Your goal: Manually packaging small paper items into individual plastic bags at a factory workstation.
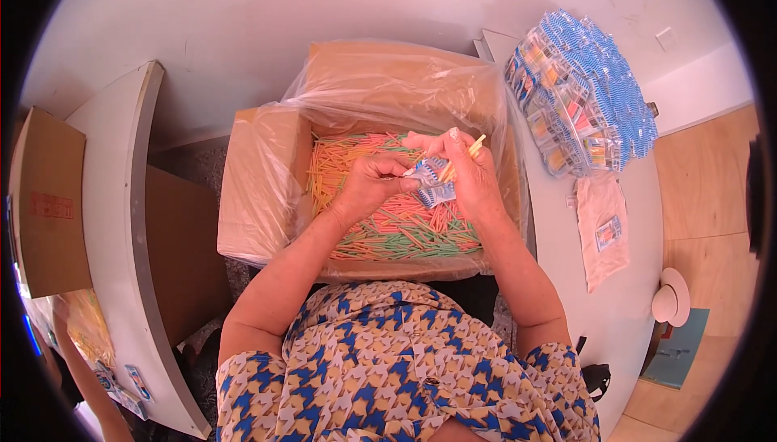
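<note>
A large cardboard box [267, 191] lined with clear plastic stands in front of me, holding many thin short sticks [388, 235] in orange, pink, yellow and green. Above them my left hand [372, 185] pinches a small blue-and-white printed plastic bag [433, 193]. My right hand [473, 175] is closed around a few pale yellow sticks [476, 146], close against the bag. Their lower ends reach down to the bag; whether they are inside it is hidden by the fingers.
A tall stack of filled blue-and-clear packets [587, 94] stands on the white table [558, 272] at right, with a pale cloth [600, 240] carrying one packet. On the left are another table [121, 223], a carton [50, 199] and another person's arm [85, 369].
</note>
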The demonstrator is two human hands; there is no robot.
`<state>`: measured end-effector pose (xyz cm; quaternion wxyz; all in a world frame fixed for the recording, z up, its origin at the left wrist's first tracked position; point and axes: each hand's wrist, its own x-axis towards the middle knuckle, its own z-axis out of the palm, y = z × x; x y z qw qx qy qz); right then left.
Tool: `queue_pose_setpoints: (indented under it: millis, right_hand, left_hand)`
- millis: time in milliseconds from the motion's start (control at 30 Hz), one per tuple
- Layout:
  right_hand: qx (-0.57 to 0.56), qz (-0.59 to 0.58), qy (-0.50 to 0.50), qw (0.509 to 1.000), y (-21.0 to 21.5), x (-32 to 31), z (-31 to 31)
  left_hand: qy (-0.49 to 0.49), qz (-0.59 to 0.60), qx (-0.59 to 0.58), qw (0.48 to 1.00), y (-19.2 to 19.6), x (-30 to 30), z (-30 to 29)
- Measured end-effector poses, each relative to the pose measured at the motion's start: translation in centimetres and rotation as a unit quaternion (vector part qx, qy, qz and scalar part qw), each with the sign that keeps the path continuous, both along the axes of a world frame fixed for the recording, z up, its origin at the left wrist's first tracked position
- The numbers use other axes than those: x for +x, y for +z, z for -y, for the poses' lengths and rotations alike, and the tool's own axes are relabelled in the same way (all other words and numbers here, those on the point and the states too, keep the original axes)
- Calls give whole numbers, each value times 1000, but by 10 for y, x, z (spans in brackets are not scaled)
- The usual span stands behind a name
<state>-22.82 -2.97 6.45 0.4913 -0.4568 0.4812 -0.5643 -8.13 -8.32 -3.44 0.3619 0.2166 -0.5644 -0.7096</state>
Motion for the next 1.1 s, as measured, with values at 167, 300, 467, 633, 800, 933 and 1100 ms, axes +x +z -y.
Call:
queue_pose_setpoints:
  millis: [167, 300, 467, 633, 800, 933, 1100]
  right_hand:
    - [50, 28, -24, 998, 12, 2, 6]
    - [76, 41, -8, 996, 10, 5, 8]
    - [61, -23, -1, 998, -5, 6, 8]
    - [-28, 31, 27, 999, -9, 0, 0]
    - [-5, -47, 35, 998, -16, -6, -6]
    - [-43, -99, 32, 994, -9, -11, -8]
    - [-46, -145, -33, 988, -15, -12, -9]
  left_hand:
    - [-17, 15, 7, 1000, -2, 0, 1]
    - [-8, 16, 9, 1000, -3, -1, 1]
    - [1, 6, 35, 999, -1, 1, -1]
    - [-25, 1, 86, 996, 8, 3, -2]
    - [-41, 37, 82, 995, 16, 4, -4]
    - [-59, 43, 72, 995, 14, 3, -4]
    - [-59, 33, 78, 995, 13, 0, -6]
